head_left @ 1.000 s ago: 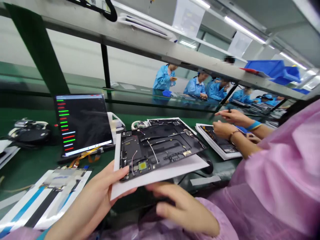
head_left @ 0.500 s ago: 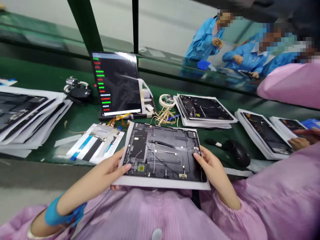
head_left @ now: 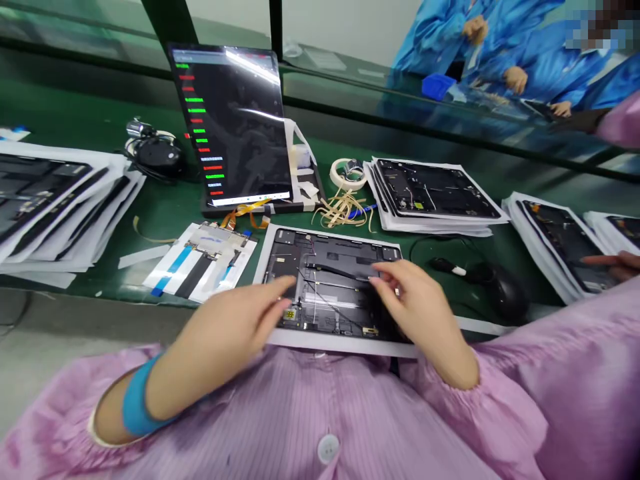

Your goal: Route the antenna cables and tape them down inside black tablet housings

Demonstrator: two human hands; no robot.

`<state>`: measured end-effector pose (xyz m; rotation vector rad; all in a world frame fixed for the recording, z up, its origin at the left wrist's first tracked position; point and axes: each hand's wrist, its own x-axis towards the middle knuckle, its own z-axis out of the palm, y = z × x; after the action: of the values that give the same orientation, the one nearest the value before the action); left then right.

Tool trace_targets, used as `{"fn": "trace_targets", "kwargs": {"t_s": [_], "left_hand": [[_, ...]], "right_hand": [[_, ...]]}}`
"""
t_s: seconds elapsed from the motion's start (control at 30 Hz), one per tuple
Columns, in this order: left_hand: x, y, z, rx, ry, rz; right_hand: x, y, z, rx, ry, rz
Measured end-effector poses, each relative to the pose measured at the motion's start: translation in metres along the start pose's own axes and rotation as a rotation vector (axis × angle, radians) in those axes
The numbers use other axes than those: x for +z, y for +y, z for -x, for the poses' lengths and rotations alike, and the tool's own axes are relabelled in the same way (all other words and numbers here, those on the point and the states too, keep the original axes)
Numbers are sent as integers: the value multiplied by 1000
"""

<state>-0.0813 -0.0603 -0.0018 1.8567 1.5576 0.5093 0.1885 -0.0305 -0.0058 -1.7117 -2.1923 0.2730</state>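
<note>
A black device housing (head_left: 340, 309), fitted with thin cables and small parts, lies face up on a white sheet (head_left: 340, 342) at the bench's front edge. My left hand (head_left: 240, 320) hovers over the housing's left side, thumb and forefinger apart near a small yellow-marked square (head_left: 290, 314). My right hand (head_left: 417, 300) reaches over the right side. Its thumb and forefinger pinch at the right end of a black flat cable (head_left: 337, 270). Its other fingers are curled and partly hidden.
Behind stands a lit screen (head_left: 245, 127). A circuit board (head_left: 215, 241) on white sheet lies left, beside stacked housings (head_left: 45, 193). Another stack (head_left: 435, 190), tape roll (head_left: 347, 175), rubber bands (head_left: 343, 210) and mouse (head_left: 505, 293) are right. A co-worker's hand (head_left: 617, 267) shows far right.
Both hands have let go of the housing's side edges and moved inward over it. The housing now rests on the bench edge. The camera view has tilted down.
</note>
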Motion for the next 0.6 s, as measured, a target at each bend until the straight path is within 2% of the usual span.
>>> {"fn": "trace_targets", "kwargs": {"t_s": [0.07,0.13,0.23,0.37,0.43,0.53,0.6], "left_hand": [[14,13,-8,84,-93,62],[27,21,-15,95,-149,110],[38,24,-22,69,-148,136],[28,25,-24,43,-178,179],[18,28,-26,41,-166,216],[8,40,-38,118,-130,263],[10,52,-52,229,-124,286]], "right_hand": [[8,-19,-18,-124,-138,70],[19,-33,-33,-187,-184,179],[31,-43,-44,-218,-192,231],[23,-42,-40,-159,-106,256],[11,-37,-33,-92,4,180],[-6,-27,-21,32,192,-112],[-14,-20,-14,146,210,-383]]}}
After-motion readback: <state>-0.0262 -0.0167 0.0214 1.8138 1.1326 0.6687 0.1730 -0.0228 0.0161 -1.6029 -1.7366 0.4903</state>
